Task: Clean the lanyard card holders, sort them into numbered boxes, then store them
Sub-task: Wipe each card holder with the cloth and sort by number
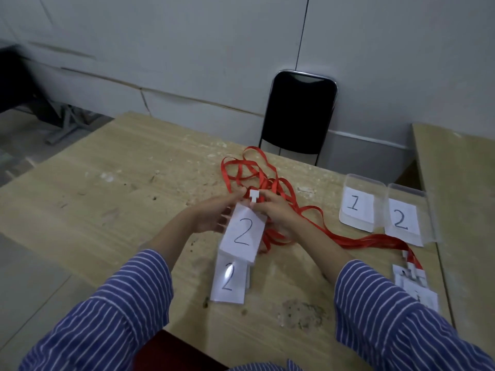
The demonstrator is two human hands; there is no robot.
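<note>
- Gripping the white clip at the top of a card holder marked 2 (243, 234), the left hand (211, 214) and right hand (276, 210) pinch it at frame centre, above another holder marked 2 (229, 281).
- Judged risk: the tangled red lanyards (257, 172) could snag and drag neighbouring holders.
- The holders at lower right (413, 286) are blurred, their numbers unreadable; whether box 1 (357, 206) and box 2 (404, 215) at right hold anything is unclear.

The held card (243, 235) covers the top of the card (228, 281) lying at its 6 o'clock and part of the left hand's fingers (223, 219). At 4 o'clock, the card pile (417, 289) is blurred, its numbers unreadable. Glare blots the lower card's digit.
</note>
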